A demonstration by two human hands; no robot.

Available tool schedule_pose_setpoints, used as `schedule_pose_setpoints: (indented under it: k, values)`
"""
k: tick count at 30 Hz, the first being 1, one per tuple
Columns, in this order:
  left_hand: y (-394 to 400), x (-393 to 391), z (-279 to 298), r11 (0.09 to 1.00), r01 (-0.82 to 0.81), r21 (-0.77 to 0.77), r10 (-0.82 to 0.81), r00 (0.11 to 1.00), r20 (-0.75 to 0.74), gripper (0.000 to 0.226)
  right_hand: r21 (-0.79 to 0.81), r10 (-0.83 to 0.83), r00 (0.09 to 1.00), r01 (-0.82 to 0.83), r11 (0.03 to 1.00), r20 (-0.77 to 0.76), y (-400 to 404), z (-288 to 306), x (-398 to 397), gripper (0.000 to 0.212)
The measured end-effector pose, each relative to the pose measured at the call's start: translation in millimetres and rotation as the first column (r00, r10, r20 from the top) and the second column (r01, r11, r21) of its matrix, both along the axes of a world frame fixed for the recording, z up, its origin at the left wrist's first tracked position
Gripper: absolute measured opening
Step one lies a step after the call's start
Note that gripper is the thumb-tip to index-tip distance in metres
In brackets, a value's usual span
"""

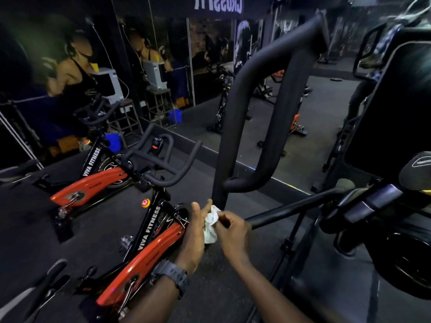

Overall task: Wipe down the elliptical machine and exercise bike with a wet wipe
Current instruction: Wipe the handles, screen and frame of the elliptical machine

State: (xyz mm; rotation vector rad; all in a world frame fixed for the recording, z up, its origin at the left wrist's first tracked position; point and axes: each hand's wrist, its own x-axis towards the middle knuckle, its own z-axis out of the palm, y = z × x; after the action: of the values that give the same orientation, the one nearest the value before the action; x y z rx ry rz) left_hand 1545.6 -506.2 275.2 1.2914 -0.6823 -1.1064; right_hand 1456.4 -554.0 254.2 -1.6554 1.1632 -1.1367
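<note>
Now refolding crumpled white wet wipe: left hand flat, right hand pinching; next, black padded elliptical handle.

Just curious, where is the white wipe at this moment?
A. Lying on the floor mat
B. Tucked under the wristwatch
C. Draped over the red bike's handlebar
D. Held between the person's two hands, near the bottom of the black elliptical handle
D: the crumpled white wipe sits between the left hand and the right hand, whose fingers pinch it, just below the black elliptical handle.
</note>
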Motion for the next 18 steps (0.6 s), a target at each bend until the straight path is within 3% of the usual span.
schedule_pose_setpoints:
  k: [5, 8, 12, 18]
  values:
    - [-2.0, -0.4, -0.8, 0.998, -0.057, -0.009, 0.058, 0.992, 0.109, 0.095, 0.028, -0.162, 0.982, 0.16, 0.987, 0.096, -12.9, 21.8, -1.6, 0.009]
    - [-1.0, -2.2, 13.0, 0.999, -0.031, -0.038, 0.034, 0.996, 0.087, 0.089, 0.052, -0.131, 0.99, 0.128, 0.99, 0.062, -12.8, 22.9, 0.4, 0.016]
    - [0.9, -2.2, 16.9, 0.999, -0.016, -0.047, 0.015, 1.0, -0.014, 0.102, 0.108, -0.088, 0.996, 0.086, 0.99, 0.011, -4.5, 17.4, -0.9, 0.018]
    - [2.9, -5.5, 20.8, 0.998, 0.01, -0.062, -0.007, 0.998, 0.055, 0.09, 0.048, -0.111, 0.994, 0.111, 0.993, -0.001, -12.3, 26.1, -0.5, 0.02]
